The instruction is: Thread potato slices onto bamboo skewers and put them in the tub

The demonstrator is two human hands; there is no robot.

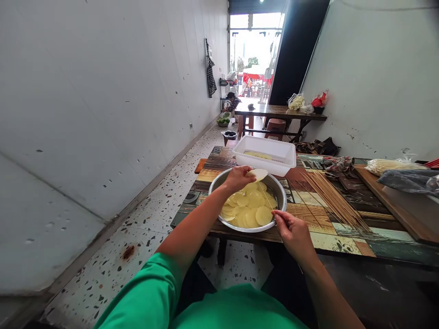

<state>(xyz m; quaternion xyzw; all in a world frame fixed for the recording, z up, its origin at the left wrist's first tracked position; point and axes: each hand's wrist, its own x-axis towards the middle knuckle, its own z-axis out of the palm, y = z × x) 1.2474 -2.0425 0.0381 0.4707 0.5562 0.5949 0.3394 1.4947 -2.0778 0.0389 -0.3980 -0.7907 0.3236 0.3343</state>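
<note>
My left hand pinches a thin, pale potato slice above the far side of a round metal basin. In my right hand is a thin wooden skewer, held between thumb and fingers by the basin's right rim. The skewer slants up to the left, and its upper end meets the lower edge of the slice; whether it pierces it I cannot tell. Many round potato slices lie in liquid inside the basin. Just behind stands a white plastic tub with some pale slices at its bottom.
Loose skewers are spread on the patterned table to the right. Beyond them are a wooden board, a crumpled cloth and a bagged bundle. A person crouches by the left wall, near another table.
</note>
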